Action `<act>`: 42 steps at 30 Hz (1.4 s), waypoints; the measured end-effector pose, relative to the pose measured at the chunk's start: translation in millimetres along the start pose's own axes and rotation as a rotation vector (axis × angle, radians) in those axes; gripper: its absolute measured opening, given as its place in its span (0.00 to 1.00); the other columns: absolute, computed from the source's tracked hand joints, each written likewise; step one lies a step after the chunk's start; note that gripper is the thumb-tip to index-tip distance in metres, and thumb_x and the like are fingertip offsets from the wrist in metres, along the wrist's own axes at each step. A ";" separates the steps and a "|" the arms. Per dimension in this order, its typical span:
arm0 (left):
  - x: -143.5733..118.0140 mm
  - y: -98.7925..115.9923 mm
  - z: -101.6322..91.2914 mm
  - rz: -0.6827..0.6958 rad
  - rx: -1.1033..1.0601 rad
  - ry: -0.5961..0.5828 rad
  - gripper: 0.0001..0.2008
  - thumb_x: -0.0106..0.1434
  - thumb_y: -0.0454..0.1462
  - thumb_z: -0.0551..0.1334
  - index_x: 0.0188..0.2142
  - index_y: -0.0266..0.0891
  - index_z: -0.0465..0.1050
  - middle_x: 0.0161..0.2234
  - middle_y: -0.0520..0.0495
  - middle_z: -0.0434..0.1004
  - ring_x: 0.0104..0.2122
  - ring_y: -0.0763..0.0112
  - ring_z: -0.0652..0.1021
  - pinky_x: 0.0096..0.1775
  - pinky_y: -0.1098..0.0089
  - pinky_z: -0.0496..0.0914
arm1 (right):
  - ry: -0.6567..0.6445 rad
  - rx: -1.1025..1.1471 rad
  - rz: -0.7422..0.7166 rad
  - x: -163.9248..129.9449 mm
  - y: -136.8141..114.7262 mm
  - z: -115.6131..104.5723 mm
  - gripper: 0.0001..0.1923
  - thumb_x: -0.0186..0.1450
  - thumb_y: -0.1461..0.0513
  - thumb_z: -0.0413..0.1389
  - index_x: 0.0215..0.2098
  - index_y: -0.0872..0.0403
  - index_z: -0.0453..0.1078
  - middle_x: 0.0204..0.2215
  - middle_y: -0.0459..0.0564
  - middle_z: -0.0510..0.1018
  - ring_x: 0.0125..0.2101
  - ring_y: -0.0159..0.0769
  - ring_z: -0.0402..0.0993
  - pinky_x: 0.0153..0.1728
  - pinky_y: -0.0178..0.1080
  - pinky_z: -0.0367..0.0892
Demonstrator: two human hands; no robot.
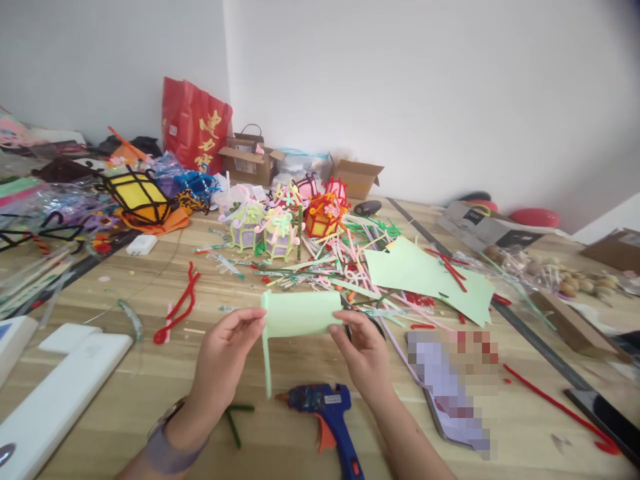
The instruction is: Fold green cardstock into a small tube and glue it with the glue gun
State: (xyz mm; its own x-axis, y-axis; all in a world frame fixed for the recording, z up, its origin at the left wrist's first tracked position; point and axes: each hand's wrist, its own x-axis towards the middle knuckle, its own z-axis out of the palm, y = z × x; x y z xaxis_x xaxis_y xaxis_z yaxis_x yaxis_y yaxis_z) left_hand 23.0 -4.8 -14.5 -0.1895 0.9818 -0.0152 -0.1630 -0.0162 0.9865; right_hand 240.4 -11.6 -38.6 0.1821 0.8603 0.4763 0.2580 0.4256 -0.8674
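Just right of your right-hand fingers (350,327), the flat phone-like slab (453,393) on the bench is pixelated, its screen unreadable. Below your fingers, the blue plastic glue gun (327,417) has its handle cut by the bottom edge.

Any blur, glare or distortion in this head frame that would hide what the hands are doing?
Head view: soft, even light without harsh shadows or glare; left hand and right hand holding the green paper read clearly; a pixelated patch masks the phone; wide-angle bending at the edges, corners slightly darkened.
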 end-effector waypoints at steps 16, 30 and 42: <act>-1.0 4.0 -9.4 0.026 -0.002 -0.090 0.16 0.52 0.44 0.70 0.39 0.40 0.80 0.34 0.46 0.82 0.33 0.69 0.79 0.35 0.75 0.72 | 0.047 0.026 0.058 0.1 -17.8 -0.9 0.08 0.58 0.58 0.63 0.37 0.49 0.77 0.32 0.48 0.80 0.32 0.35 0.77 0.35 0.37 0.73; -0.5 12.4 -4.2 0.025 0.058 -0.103 0.14 0.52 0.43 0.69 0.38 0.39 0.78 0.33 0.45 0.82 0.36 0.65 0.80 0.38 0.70 0.74 | -0.002 -0.034 0.097 5.1 -18.4 -4.2 0.10 0.58 0.57 0.63 0.38 0.49 0.78 0.35 0.50 0.82 0.32 0.36 0.77 0.32 0.37 0.73; 4.9 17.7 -6.7 0.023 0.170 -0.264 0.17 0.57 0.40 0.65 0.46 0.39 0.70 0.37 0.44 0.80 0.39 0.65 0.79 0.45 0.65 0.69 | 0.115 0.208 0.304 10.2 -3.5 -4.4 0.13 0.55 0.55 0.65 0.37 0.49 0.74 0.26 0.43 0.76 0.27 0.30 0.71 0.29 0.34 0.66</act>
State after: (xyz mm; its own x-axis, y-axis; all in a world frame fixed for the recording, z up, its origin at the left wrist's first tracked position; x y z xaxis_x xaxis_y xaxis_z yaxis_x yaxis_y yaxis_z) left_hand 12.7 -1.5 1.9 0.0700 0.9971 0.0285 0.0072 -0.0291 0.9996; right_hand 245.5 -5.6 -30.1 0.3287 0.9239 0.1956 -0.0200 0.2139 -0.9767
